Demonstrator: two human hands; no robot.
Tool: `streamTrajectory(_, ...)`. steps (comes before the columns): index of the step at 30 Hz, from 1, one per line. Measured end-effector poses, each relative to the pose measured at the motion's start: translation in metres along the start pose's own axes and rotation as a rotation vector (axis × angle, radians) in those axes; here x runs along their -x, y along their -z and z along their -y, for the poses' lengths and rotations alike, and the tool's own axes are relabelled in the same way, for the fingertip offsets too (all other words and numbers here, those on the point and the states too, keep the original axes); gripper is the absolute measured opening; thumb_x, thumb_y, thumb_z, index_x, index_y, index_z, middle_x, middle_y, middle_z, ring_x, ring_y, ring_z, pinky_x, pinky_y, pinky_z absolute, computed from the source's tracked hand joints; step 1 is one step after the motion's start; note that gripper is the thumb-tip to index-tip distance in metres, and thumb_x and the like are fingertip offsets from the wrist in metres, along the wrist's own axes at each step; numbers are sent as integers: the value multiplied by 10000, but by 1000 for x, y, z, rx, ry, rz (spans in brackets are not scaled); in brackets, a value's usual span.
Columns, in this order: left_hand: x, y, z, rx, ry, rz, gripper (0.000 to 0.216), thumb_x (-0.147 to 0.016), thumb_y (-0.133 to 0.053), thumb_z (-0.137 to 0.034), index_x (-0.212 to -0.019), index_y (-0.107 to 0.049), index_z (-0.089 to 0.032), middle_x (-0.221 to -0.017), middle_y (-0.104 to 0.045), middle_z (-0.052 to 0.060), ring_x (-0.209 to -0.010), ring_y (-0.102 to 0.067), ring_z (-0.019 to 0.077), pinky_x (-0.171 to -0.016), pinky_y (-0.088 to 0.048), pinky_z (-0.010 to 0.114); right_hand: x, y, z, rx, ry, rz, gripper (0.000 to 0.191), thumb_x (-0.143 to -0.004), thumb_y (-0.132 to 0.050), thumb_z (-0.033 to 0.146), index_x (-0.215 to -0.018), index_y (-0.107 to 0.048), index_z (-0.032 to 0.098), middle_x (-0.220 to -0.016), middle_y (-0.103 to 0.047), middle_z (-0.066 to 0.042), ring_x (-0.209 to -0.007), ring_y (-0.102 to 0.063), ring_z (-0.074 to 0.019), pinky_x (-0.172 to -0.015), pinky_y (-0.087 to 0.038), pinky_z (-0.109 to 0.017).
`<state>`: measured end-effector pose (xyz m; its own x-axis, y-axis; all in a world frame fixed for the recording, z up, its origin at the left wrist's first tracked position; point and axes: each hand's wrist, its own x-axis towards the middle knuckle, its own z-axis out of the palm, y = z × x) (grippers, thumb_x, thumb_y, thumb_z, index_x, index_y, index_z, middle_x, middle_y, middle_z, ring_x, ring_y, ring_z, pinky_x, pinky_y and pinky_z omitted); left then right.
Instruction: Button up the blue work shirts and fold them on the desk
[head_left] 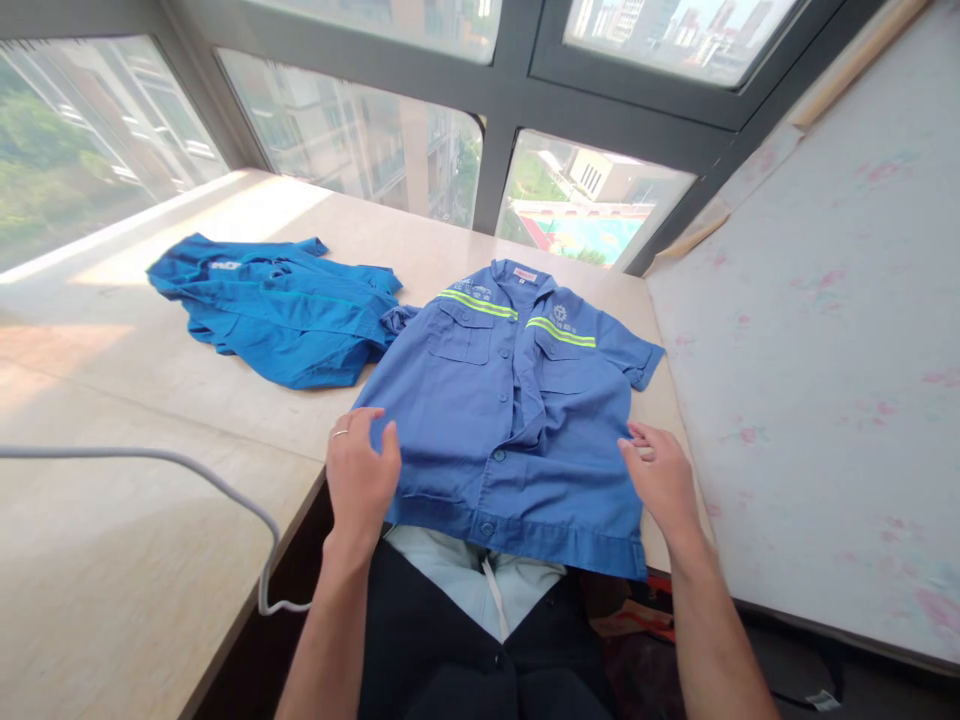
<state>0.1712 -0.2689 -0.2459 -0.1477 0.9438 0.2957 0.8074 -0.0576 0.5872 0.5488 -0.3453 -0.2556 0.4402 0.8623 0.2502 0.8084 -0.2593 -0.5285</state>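
A blue short-sleeved work shirt [450, 440] lies face up in front of me, with yellow-green stripes across the chest, two pockets and a buttoned front. Its hem hangs a little over the near edge of the ledge. My left hand [364, 465] is at the shirt's left side, thumb and fingers apart, nothing in it. By the right side edge is my right hand [660, 465], fingers loosely bent and thumb apart, holding nothing that I can see. The left sleeve of the shirt is bunched up near a second, brighter blue garment [292, 320], which lies crumpled.
The pale stone ledge [150, 410] runs under large framed windows [360, 130]. A grey cable [187, 465] curves across its left part. On the right stands a floral-patterned wall panel [817, 400]. Reddish items lie below the ledge at lower right.
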Motion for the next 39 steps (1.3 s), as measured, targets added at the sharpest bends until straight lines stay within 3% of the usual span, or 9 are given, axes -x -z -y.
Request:
streamTrajectory(6, -2, -60, -70, 263, -242, 269, 215, -904, -508, -199, -1049, -666, -174, -1084, -677, 104, -1048, -614, 237, -967, -483, 382, -27, -28, 50, -110, 514, 198, 424, -911, -388, 145, -1248, -629, 236, -1247, -618, -103, -1185, -570, -231, -1028, -464, -439)
streamTrajectory(9, -12, -89, -81, 207, -312, 430, 258, -897, -532, -183, -1108, -672, -134, -1106, -683, 123, -1051, -618, 247, -958, -484, 383, -45, -45, 57, -9, 687, 329, 543, -862, -374, 43, -1299, -612, 263, -1439, -521, -76, -1353, -441, -239, -1103, -378, -485)
streamTrajectory(12, -22, -108, -82, 137, -324, 496, 281, -889, -546, -170, -1135, -679, -135, -1082, -686, 114, -986, -633, 227, -914, -489, 350, -67, -60, 55, 119, 771, 401, 569, -850, -401, 17, -1305, -619, 280, -1543, -408, -59, -1437, -321, -276, -1110, -330, -532)
streamTrajectory(19, -27, -128, -78, 85, -274, 433, 218, -891, -592, -251, -1064, -715, -202, -961, -681, 62, -868, -626, 198, -788, -469, 307, -128, -92, 60, 209, 893, 501, 538, -860, -440, 13, -1272, -654, 284, -1538, -413, -92, -1425, -334, -299, -1086, -336, -532)
streamTrajectory(22, -24, -131, -76, 71, -287, 385, 186, -890, -594, -255, -1024, -714, -208, -925, -679, 55, -856, -616, 201, -769, -454, 314, -151, -101, 70, 233, 981, 535, 464, -846, -476, 28, -1156, -715, 277, -1539, -410, -90, -1424, -330, -317, -1084, -322, -556)
streamTrajectory(28, -19, -133, -70, 169, -316, 325, 161, -904, -564, -208, -973, -710, -208, -875, -685, 40, -821, -601, 181, -752, -436, 305, -184, -108, 85, 271, 1006, 384, 276, -818, -540, 59, -907, -737, 229, -1417, -540, -107, -1373, -394, -315, -1090, -297, -560)
streamTrajectory(31, -19, -133, -69, 208, -306, 310, 180, -908, -541, -175, -960, -710, -207, -860, -687, 36, -798, -597, 175, -730, -432, 301, -194, -111, 83, 247, 949, 369, 290, -790, -541, 56, -930, -734, 222, -1362, -581, -117, -1332, -443, -314, -1069, -336, -550)
streamTrajectory(35, -18, -134, -69, 225, -301, 298, 181, -902, -540, -158, -952, -709, -203, -849, -683, 39, -795, -593, 180, -716, -431, 305, -206, -119, 77, 84, 981, 525, 561, -698, -460, -11, -1144, -691, 240, -1364, -597, -82, -1294, -511, -255, -1069, -391, -506)
streamTrajectory(39, -17, -136, -69, 229, -291, 297, 184, -902, -541, -162, -959, -708, -214, -854, -683, 38, -803, -593, 190, -718, -433, 315, -233, -127, 82, 99, 927, 462, 654, -694, -407, -40, -1266, -625, 191, -1325, -636, -91, -1257, -559, -230, -1076, -413, -446)
